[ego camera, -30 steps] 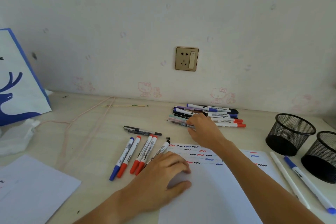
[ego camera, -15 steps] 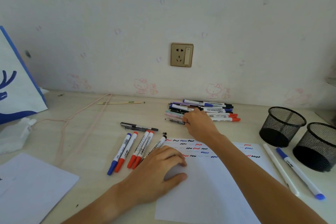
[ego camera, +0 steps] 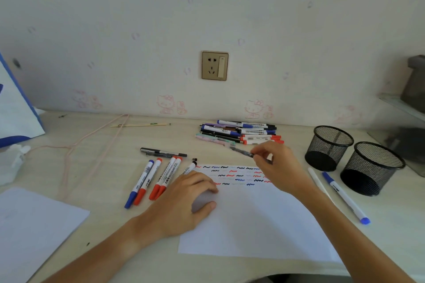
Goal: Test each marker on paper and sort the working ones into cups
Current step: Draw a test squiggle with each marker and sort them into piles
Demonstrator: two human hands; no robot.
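Since a second ago the right hand has come back from the pile with a dark pen pinched between its fingertips, and now holds it just above the top edge of the test paper.

Near to far: left hand lies flat-ish on the paper, fingers relaxed, pinning the sheet. Past it are the rows of red, blue and black squiggles, with already-handled markers lying off to the left. Further back sits the untested pile by the wall. Both mesh cups at right look empty from here, with two markers lying just beside them.

Tip for this step, imo: uncap or click it first, keep the left hand pressing down so the sheet doesn't slide, and scribble on a blank patch below the existing marks so a faint line is easy to spot.
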